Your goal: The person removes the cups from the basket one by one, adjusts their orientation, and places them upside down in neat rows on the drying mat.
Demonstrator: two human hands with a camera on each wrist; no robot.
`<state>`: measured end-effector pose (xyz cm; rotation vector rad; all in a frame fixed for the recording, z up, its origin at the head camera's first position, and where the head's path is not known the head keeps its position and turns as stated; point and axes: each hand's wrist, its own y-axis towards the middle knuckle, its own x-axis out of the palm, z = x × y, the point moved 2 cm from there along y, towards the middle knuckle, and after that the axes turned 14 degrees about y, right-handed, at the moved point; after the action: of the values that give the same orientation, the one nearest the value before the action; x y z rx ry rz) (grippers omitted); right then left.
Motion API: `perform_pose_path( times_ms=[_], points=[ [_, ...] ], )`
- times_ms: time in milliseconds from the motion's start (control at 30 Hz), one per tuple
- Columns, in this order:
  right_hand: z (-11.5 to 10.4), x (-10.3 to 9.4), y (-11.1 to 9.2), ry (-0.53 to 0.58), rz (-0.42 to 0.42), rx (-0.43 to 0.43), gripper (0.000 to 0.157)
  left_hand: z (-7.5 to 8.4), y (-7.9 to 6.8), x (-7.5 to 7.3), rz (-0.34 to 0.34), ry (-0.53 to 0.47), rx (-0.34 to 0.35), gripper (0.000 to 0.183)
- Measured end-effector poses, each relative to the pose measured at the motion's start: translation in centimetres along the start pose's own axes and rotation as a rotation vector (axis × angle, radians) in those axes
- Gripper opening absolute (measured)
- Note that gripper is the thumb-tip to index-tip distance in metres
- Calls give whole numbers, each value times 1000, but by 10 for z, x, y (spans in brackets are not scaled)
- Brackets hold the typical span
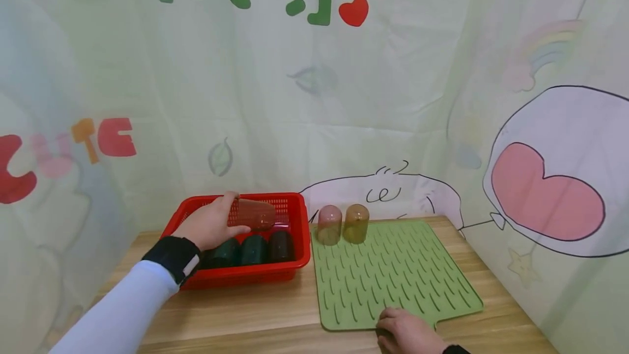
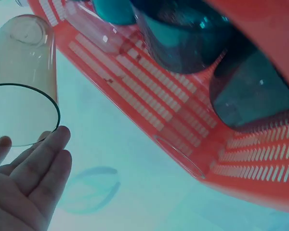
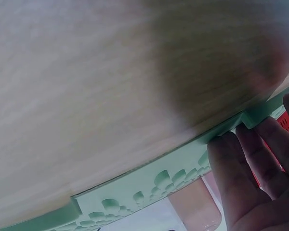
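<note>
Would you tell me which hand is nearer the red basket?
Left. The left hand holds a cup over the red basket; the right hand rests on the mat's near edge.

Bright even light; wrist views blurred, perhaps teal-tinted.

Two hands were in view, the left hand (image 1: 208, 226) and the right hand (image 1: 405, 334). Six cups showed: one clear reddish cup (image 1: 253, 213), three dark cups (image 1: 254, 249), one pink cup (image 1: 329, 225), one amber cup (image 1: 356, 223). One red basket (image 1: 255, 275), one green mat (image 1: 393, 277), one worktop (image 1: 245, 316).
</note>
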<state>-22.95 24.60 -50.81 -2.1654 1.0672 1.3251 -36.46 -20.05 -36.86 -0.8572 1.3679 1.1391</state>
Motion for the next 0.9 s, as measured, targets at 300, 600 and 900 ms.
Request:
perform_pose_path(
  times_ms=[300,600,900],
  points=[
    [-3,-1,1,11,-5,21,12,28,-22,1,38,-17,36,91],
    [-2,-3,3,10,3,-45,6,53,-38,5,47,-24,69,86],
    [-5,-4,6,3,-10,-25,7,72,-47,17,62,-56,94,82]
  ],
)
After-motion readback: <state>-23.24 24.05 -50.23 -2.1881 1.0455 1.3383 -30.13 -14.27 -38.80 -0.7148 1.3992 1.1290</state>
